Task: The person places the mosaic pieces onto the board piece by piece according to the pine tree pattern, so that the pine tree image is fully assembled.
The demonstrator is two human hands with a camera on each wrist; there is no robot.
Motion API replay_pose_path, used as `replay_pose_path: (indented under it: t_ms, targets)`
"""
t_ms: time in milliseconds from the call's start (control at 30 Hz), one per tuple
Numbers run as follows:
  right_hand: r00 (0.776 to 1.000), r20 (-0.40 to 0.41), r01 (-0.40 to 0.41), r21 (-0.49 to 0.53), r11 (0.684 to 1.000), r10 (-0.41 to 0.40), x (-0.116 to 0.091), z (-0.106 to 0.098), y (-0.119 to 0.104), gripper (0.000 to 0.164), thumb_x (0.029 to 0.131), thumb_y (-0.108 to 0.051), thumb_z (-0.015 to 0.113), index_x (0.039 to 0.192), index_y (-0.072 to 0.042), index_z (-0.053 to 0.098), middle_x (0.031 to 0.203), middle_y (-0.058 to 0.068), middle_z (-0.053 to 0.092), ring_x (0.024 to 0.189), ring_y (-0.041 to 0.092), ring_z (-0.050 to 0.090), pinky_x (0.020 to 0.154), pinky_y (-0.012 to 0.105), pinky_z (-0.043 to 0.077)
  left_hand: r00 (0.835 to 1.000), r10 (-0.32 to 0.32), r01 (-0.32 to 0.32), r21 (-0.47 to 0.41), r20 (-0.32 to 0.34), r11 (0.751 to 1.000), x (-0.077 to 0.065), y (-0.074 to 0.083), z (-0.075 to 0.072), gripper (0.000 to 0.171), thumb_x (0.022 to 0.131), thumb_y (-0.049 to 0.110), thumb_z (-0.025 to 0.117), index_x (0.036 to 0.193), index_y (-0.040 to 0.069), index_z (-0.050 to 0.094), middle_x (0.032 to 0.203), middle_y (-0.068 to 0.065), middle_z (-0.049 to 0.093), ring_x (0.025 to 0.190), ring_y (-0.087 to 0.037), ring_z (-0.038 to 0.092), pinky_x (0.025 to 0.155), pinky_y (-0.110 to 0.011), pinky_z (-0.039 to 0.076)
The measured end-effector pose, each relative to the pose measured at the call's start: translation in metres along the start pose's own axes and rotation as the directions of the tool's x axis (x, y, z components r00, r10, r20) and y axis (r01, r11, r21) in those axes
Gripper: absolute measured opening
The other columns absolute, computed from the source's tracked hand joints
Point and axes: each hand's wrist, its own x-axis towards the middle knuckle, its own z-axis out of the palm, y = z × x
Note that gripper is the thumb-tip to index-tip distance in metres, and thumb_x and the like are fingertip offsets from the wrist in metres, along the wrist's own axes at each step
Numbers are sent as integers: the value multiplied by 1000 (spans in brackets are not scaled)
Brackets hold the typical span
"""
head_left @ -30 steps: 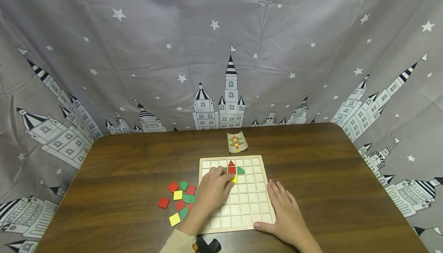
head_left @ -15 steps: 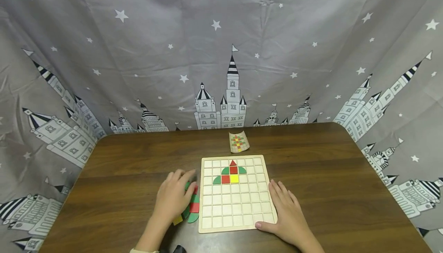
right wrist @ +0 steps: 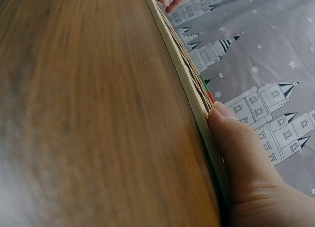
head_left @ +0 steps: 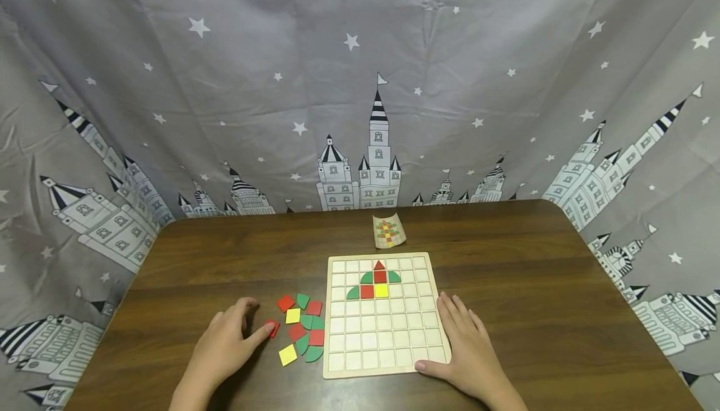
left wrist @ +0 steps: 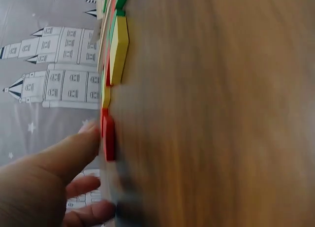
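Note:
At the left of the tile pile, my left hand point(head_left: 225, 336) touches a red square tile point(head_left: 272, 328) with its thumb tip; the index finger stands away from it. The left wrist view shows the thumb beside that red tile point(left wrist: 109, 138), with other fingers spread below. My right hand point(head_left: 467, 348) lies along the lower right corner of the wooden grid board point(head_left: 388, 375), fingers straight by its right side, thumb on the front rim. Near the board's top sit a red triangle point(head_left: 379, 265), red squares point(head_left: 366, 291), a yellow square point(head_left: 381, 290) and green quarter circles point(head_left: 394, 277).
Loose red, green and yellow tiles point(head_left: 293, 316) lie on the brown table point(head_left: 506, 261) between my left hand and the board. A small pattern card point(head_left: 389, 231) stands behind the board. A grey curtain point(head_left: 281, 74) with castles hangs at the back.
My left hand has let go of the yellow square on the board, moved left past the pile, and now touches the outermost red tile. The right hand has stayed on the board.

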Motion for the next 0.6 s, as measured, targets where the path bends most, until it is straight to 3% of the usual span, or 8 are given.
replay_pose_path:
  t_ms: [100, 333, 600]
  targets:
    - [1000, 1, -2, 6, 1000, 2, 0, -1, 0, 122, 68, -85, 63, 156, -7, 29, 164, 9, 27, 150, 35, 25, 114, 58, 19, 999, 22, -21, -30, 45, 999, -2, -3, -3, 61, 85, 50, 73, 129, 11, 58, 97, -3, 63, 91, -21, 53, 74, -40, 48]
    - [1000, 2, -9, 6, 1000, 9, 0, -1, 0, 122, 68, -85, 63, 156, -7, 29, 164, 8, 27, 150, 34, 25, 114, 57, 19, 992, 121, -119, -80, 20, 990, -2, -1, -3, 36, 86, 32, 77, 117, 16, 68, 106, 0, 64, 94, -15, 56, 83, -41, 51]
    - [1000, -5, 0, 4, 1000, 0, -1, 0, 0, 122, 68, -85, 63, 156, -7, 29, 164, 8, 27, 150, 35, 25, 114, 57, 19, 986, 166, -164, -90, 23, 982, 2, 5, 3, 21, 84, 23, 79, 104, 24, 71, 91, 9, 57, 79, -6, 50, 71, -26, 46]
